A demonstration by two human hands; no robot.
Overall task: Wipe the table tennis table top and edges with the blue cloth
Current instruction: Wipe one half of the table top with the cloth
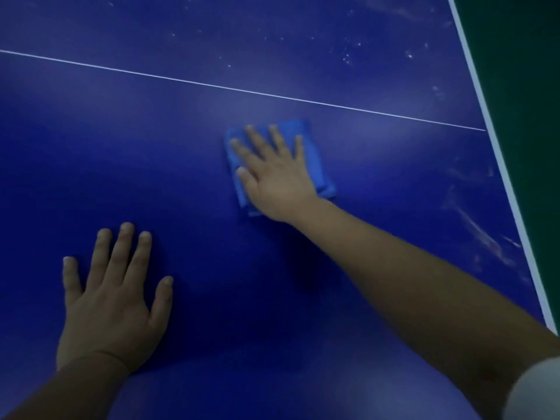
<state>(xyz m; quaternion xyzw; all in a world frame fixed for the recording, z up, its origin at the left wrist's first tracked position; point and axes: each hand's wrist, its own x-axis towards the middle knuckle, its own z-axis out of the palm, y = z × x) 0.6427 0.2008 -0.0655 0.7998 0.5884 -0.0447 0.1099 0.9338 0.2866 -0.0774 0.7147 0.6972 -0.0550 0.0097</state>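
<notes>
Much left, by judgement: specks (348,56) beyond white line (212,83), edges unwiped. Right hand (272,174), fingers spread flat, presses blue cloth (291,128) just short of line; left hand (112,298) flat, fingers splayed, empty.

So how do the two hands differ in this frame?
The right hand presses on the folded blue cloth, far out near the white line; the left hand rests on bare table top, nearer the person. Both lie palm-down, fingers straight and spread.
</notes>
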